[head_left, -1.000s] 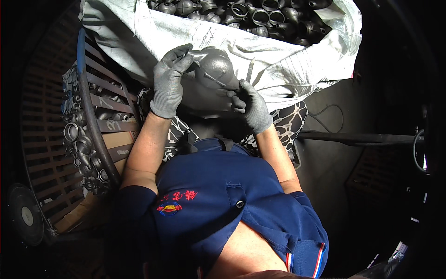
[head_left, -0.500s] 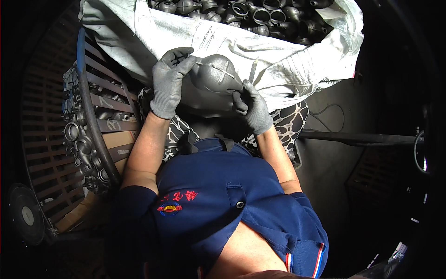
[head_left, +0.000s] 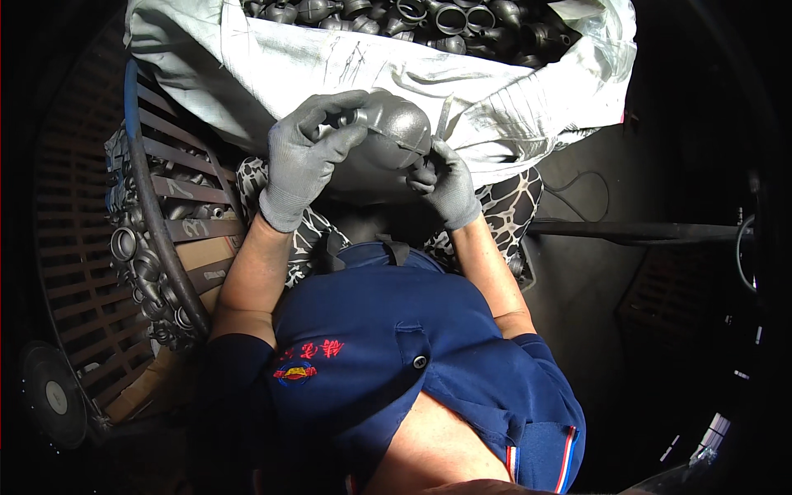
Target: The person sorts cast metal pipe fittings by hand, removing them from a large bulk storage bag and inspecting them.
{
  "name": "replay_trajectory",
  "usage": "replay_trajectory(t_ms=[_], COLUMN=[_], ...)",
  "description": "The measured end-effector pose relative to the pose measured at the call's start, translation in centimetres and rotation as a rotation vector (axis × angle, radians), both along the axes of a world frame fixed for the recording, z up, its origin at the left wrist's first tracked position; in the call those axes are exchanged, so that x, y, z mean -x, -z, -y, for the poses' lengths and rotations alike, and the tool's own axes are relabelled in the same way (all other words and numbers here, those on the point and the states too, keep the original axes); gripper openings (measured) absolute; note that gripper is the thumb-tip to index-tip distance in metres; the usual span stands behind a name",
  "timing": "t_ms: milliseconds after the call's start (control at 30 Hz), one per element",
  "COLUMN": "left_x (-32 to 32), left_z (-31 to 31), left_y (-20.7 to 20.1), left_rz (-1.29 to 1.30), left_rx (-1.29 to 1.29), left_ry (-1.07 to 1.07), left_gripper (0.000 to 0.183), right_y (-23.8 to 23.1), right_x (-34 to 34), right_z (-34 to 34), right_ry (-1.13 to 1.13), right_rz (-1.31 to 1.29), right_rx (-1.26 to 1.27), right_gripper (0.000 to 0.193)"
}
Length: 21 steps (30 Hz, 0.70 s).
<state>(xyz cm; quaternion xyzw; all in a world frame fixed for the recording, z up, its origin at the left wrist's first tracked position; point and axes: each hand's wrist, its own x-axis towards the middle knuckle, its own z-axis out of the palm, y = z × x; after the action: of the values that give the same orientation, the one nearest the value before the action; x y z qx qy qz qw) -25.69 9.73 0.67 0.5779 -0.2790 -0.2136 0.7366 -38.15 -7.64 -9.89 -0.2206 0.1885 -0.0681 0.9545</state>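
Observation:
A dark grey, bulb-shaped hollow part [head_left: 398, 124] with a raised seam is held up between my gloved hands, in front of the white sack. My left hand [head_left: 299, 161] is closed on its neck end, thumb below and fingers above. Closed round the handle of a small knife [head_left: 445, 120], my right hand [head_left: 452, 188] is at the part's right side. The narrow blade points upward past the part, and the handle is hidden in the fingers. Whether the blade touches the part I cannot tell.
The large white woven sack [head_left: 289, 62] stands ahead, filled with many similar dark parts [head_left: 450, 20]. To the left, a slatted metal crate [head_left: 153, 177] holds more grey fittings [head_left: 148, 268]. A dark bar [head_left: 627, 231] and a cable [head_left: 606, 194] lie at the right.
The part has been turned in my hands, so its neck opening now shows by my left fingers and the seam has shifted right and down. My right hand stays close by with the knife.

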Motion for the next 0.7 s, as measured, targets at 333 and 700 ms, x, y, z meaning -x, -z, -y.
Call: replay_trajectory(t_ms=[333,700], left_x=[0.5,0.2], left_z=[0.1,0.5], left_y=[-0.6,0.8], left_rz=[0.166,-0.052], left_rx=[-0.085,0.112], left_ry=[0.075,-0.085], left_gripper=[0.035,0.037], right_y=[0.3,-2.3], right_x=[-0.1,0.5], right_z=[-0.4,-0.1], right_ry=[-0.061,0.027], right_rz=[-0.009,-0.225], right_rx=[-0.108,0.854], right_gripper=[0.029,0.045])
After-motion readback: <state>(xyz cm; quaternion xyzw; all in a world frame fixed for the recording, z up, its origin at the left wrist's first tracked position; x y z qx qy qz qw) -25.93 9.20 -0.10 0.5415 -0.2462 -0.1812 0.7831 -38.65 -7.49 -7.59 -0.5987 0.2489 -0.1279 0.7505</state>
